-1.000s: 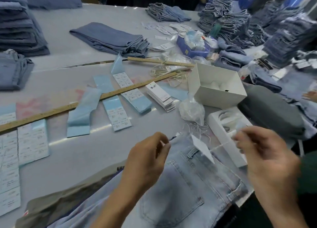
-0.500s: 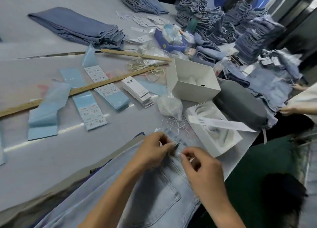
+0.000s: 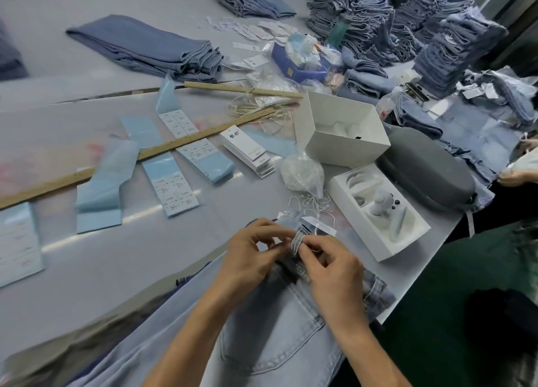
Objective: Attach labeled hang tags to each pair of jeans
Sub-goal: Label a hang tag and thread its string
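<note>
step: tying hang tag (image 3: 317, 227) to jeans (image 3: 273, 337) belt loop (image 3: 297, 242) | left hand (image 3: 250, 258), right hand (image 3: 332, 270) both pinch loop between them, tag just beyond fingertips | next: likely pull string through, needs fine grip

a long wooden ruler (image 3: 163, 151) lies slantwise across the grey table (image 3: 72, 264). an open white box (image 3: 340, 133) stands beside a grey zipped case (image 3: 428, 168), with a blue tray (image 3: 300, 66) of oddments farther back.
</note>
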